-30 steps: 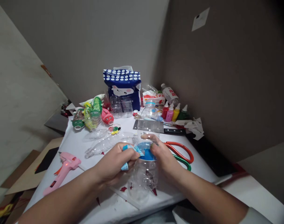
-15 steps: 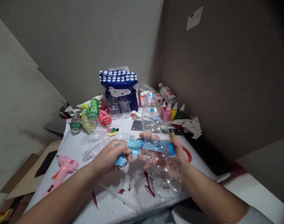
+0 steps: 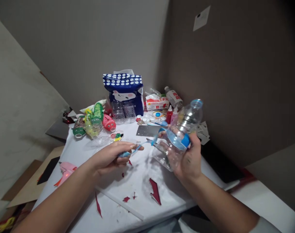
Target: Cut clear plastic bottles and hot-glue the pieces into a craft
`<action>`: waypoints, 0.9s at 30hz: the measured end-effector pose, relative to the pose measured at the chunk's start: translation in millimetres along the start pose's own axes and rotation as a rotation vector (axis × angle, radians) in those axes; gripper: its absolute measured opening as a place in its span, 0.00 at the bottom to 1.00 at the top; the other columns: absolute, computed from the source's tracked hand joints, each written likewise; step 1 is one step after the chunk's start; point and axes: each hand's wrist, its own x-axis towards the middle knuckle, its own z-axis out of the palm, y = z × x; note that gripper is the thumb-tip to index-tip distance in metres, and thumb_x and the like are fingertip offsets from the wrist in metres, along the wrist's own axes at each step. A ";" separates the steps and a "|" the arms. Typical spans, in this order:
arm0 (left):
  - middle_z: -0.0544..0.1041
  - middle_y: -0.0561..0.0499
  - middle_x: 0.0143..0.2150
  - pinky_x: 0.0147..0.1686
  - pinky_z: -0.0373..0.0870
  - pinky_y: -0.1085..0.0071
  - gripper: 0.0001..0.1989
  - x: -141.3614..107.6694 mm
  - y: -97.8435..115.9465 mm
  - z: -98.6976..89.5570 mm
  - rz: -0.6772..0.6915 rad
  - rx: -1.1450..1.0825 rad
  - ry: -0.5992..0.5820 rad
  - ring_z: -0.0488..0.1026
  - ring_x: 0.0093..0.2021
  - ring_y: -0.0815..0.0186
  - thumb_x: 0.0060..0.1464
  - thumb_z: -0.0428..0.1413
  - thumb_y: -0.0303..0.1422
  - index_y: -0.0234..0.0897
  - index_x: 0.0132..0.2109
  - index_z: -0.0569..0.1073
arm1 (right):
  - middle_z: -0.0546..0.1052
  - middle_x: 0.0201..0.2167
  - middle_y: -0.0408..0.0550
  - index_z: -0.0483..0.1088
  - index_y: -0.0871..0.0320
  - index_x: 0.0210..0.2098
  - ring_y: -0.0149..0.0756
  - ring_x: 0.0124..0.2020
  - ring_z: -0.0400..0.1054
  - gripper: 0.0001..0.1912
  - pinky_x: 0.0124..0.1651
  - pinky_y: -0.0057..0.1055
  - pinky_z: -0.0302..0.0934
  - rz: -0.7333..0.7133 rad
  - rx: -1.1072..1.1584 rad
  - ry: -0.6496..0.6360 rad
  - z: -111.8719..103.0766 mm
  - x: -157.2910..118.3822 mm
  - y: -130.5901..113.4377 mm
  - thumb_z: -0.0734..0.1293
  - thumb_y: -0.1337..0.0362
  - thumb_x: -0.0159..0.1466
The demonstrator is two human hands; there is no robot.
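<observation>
My right hand [image 3: 189,158] is wrapped round a clear plastic bottle [image 3: 189,116], which tilts with its neck up to the right. A blue label [image 3: 173,137] circles the bottle's middle, and a loose strip of it stretches left. My left hand [image 3: 113,157] pinches the end of that strip, left of the bottle. The bottle's base hangs above the white table, toward the lower left.
A pink glue gun [image 3: 67,170] lies at the left. Painted bottles [image 3: 98,113], a blue bag [image 3: 124,94], a tissue box [image 3: 157,103] and paint bottles [image 3: 169,114] stand at the back. Red scraps [image 3: 155,191] lie on the white table [image 3: 171,200].
The bottle has gone from upright to tilted, its neck swinging right and its base rising left. My right hand has turned with it. The blue strip is now pulled thinner between my hands.
</observation>
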 end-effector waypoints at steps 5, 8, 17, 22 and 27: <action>0.53 0.62 0.18 0.18 0.37 0.76 0.18 1.5 -8.8 9.3 -0.031 0.056 0.045 0.41 0.17 0.78 0.50 0.62 0.45 0.33 0.37 0.75 | 0.79 0.43 0.52 0.74 0.56 0.47 0.46 0.46 0.73 0.30 0.50 0.40 0.66 0.092 -0.268 -0.364 -8.1 -3.1 9.2 0.67 0.39 0.57; 0.52 0.62 0.16 0.18 0.39 0.75 0.16 2.6 -17.9 21.7 -0.003 0.008 0.092 0.43 0.17 0.77 0.51 0.60 0.44 0.36 0.28 0.67 | 0.74 0.54 0.53 0.71 0.55 0.52 0.48 0.56 0.66 0.27 0.59 0.43 0.58 0.140 -0.458 -0.593 -13.7 -8.4 19.1 0.66 0.43 0.61; 0.60 0.57 0.20 0.22 0.49 0.73 0.23 -1.1 -30.5 37.3 0.029 0.189 0.284 0.53 0.21 0.72 0.56 0.48 0.54 0.37 0.30 0.66 | 0.74 0.52 0.54 0.67 0.56 0.53 0.48 0.53 0.69 0.32 0.56 0.44 0.60 0.141 -0.572 -0.595 -11.2 -14.2 27.1 0.65 0.39 0.60; 0.70 0.52 0.30 0.36 0.63 0.69 0.28 -9.8 -26.5 43.1 0.162 0.378 0.053 0.67 0.34 0.64 0.59 0.43 0.57 0.38 0.43 0.73 | 0.78 0.44 0.54 0.70 0.57 0.49 0.47 0.46 0.72 0.33 0.50 0.42 0.64 0.172 -0.611 -0.338 -9.8 -13.9 30.1 0.54 0.36 0.65; 0.74 0.49 0.46 0.48 0.64 0.65 0.25 -18.2 -26.3 45.4 0.234 0.436 -0.016 0.70 0.47 0.59 0.55 0.57 0.50 0.39 0.53 0.68 | 0.74 0.32 0.49 0.72 0.58 0.34 0.40 0.36 0.69 0.33 0.41 0.34 0.61 -0.190 -0.916 -0.399 -13.1 -10.3 28.6 0.49 0.39 0.68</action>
